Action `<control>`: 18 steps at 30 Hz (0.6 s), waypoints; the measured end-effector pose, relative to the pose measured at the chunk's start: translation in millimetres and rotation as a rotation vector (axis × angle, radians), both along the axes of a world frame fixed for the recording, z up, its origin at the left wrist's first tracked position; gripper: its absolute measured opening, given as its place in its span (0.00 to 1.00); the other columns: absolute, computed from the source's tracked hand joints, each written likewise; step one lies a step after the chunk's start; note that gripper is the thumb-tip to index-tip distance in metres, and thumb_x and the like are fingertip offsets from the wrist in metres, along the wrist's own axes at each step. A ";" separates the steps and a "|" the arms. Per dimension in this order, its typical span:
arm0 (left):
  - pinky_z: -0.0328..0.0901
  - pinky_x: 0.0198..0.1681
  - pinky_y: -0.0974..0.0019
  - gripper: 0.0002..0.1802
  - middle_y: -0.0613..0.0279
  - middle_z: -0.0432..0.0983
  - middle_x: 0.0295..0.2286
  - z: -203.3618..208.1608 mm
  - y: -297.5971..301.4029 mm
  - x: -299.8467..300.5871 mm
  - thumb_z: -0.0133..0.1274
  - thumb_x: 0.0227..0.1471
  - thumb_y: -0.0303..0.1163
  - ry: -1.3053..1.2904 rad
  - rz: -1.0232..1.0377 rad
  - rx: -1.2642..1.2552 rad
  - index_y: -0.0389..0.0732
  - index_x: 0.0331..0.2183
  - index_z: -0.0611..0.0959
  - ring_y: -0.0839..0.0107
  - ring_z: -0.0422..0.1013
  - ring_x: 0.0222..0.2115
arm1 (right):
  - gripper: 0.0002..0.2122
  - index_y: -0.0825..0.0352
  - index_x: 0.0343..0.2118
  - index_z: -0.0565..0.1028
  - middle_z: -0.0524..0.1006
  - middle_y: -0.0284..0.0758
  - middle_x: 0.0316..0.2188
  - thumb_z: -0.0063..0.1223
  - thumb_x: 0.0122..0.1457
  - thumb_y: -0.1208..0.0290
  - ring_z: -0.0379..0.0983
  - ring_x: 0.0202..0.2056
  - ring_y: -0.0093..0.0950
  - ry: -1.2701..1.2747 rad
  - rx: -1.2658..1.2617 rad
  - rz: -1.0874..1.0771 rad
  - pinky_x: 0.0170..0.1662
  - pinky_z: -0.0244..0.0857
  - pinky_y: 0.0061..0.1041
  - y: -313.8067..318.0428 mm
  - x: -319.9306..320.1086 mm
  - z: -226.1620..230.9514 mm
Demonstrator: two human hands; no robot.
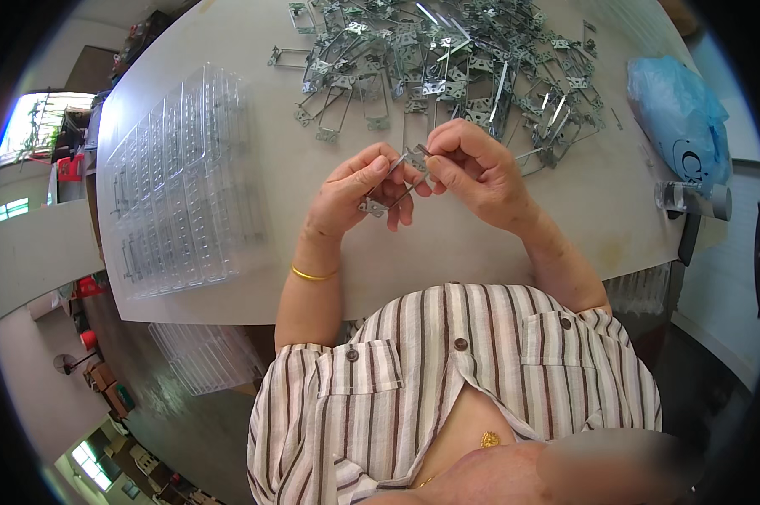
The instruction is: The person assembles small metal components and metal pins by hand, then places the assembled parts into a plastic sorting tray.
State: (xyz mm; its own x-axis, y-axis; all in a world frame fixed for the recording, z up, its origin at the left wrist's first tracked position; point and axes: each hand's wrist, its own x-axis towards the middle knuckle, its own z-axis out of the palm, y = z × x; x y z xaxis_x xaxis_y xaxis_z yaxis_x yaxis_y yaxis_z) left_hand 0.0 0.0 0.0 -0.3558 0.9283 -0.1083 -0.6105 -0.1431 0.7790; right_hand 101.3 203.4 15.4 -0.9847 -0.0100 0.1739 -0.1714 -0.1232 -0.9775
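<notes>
Between my two hands is a small metal wire bracket (374, 207), with flat stamped plates and thin rods. My left hand (355, 187) grips its rods between thumb and fingers, one plate hanging below the thumb. Against the bracket's far end, the thumb and forefinger of my right hand (478, 172) pinch a small dark metal piece (423, 150); whether it belongs to the bracket I cannot tell. Just beyond my hands lies a big heap of similar metal brackets (447, 67), tangled together.
Clear plastic compartment trays (178, 185) are stacked on the left of the white table (313, 299). At the right edge sit a blue plastic bag (679, 118) and a roll of clear tape (691, 199). More clear trays (207, 358) show below the table's left front edge.
</notes>
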 end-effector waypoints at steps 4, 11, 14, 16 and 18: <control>0.63 0.19 0.75 0.16 0.46 0.77 0.36 -5.5 0.7 -0.7 0.42 0.66 0.41 0.102 0.165 -0.023 0.39 0.32 0.73 0.72 0.70 0.20 | 0.03 0.66 0.37 0.73 0.72 0.29 0.34 0.54 0.62 0.79 0.69 0.30 0.15 0.090 0.141 -0.245 0.31 0.67 0.15 -1.3 -3.3 -8.7; 0.55 0.18 0.80 0.14 0.50 0.77 0.36 -10.6 1.8 -2.5 0.42 0.67 0.38 0.159 0.267 -0.062 0.40 0.31 0.72 0.80 0.62 0.20 | 0.02 0.66 0.36 0.74 0.71 0.24 0.21 0.55 0.61 0.77 0.61 0.22 0.11 -0.100 0.185 -0.240 0.23 0.55 0.16 -7.2 1.4 0.1; 0.53 0.18 0.80 0.14 0.54 0.77 0.35 -9.2 1.4 -1.1 0.43 0.66 0.38 0.233 0.264 -0.111 0.41 0.31 0.73 0.81 0.61 0.20 | 0.02 0.66 0.35 0.74 0.70 0.24 0.19 0.55 0.61 0.76 0.60 0.20 0.11 -0.133 0.246 -0.245 0.22 0.55 0.17 -7.8 1.2 0.7; 0.52 0.18 0.80 0.14 0.56 0.77 0.34 -7.3 2.1 -0.3 0.43 0.66 0.38 0.261 0.265 -0.134 0.40 0.32 0.74 0.82 0.60 0.19 | 0.02 0.66 0.35 0.74 0.70 0.24 0.18 0.55 0.61 0.76 0.59 0.20 0.11 -0.125 0.260 -0.249 0.21 0.54 0.17 -7.5 0.6 0.9; 0.51 0.18 0.81 0.14 0.59 0.77 0.33 -6.5 2.6 -0.3 0.43 0.66 0.38 0.288 0.264 -0.156 0.39 0.33 0.75 0.83 0.59 0.19 | 0.02 0.66 0.35 0.74 0.69 0.23 0.17 0.55 0.61 0.75 0.59 0.19 0.11 -0.118 0.275 -0.256 0.20 0.53 0.17 -6.7 0.7 1.3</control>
